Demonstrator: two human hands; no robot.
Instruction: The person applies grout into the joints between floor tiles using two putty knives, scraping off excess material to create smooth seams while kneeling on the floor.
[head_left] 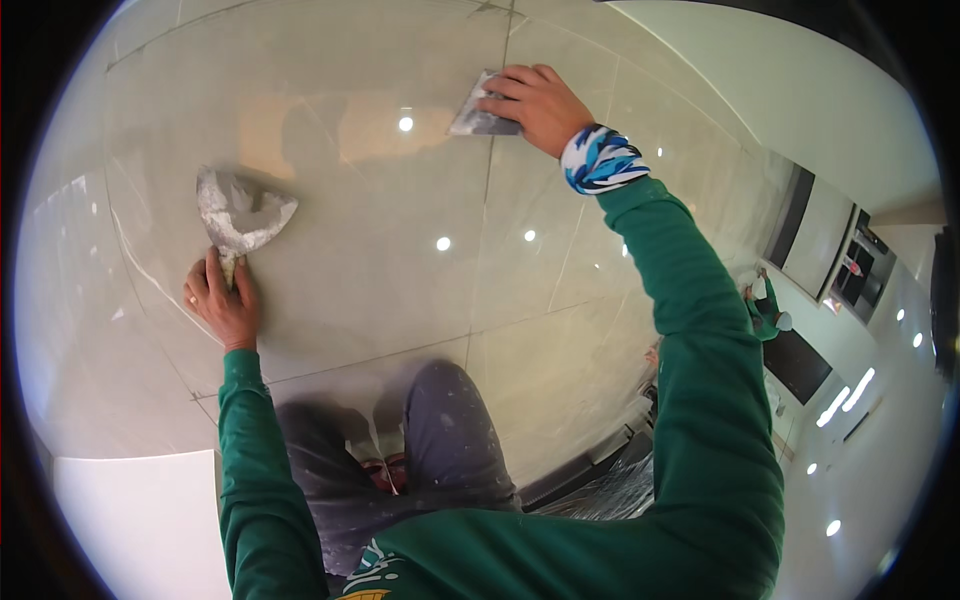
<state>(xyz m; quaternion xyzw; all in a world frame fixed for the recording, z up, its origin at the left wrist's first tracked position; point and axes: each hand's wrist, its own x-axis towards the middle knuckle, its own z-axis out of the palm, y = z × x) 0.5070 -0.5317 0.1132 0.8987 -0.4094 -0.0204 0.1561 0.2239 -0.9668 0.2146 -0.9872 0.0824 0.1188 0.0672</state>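
Note:
My left hand is closed round the handle of a pointed trowel, whose blade carries grey-white paste. The blade is over the glossy beige floor tiles, left of my knees. Farther off to the right, my right hand presses a flat, paste-smeared scraper against a tile joint. The fingers lie over the scraper's upper side and partly hide it. A dark joint line runs toward me from the scraper's edge.
A white panel lies at lower left. A pale wall or cabinet face bounds the far right. Plastic-wrapped material is beside my right knee. Another person in green is in the background at right, near kitchen units.

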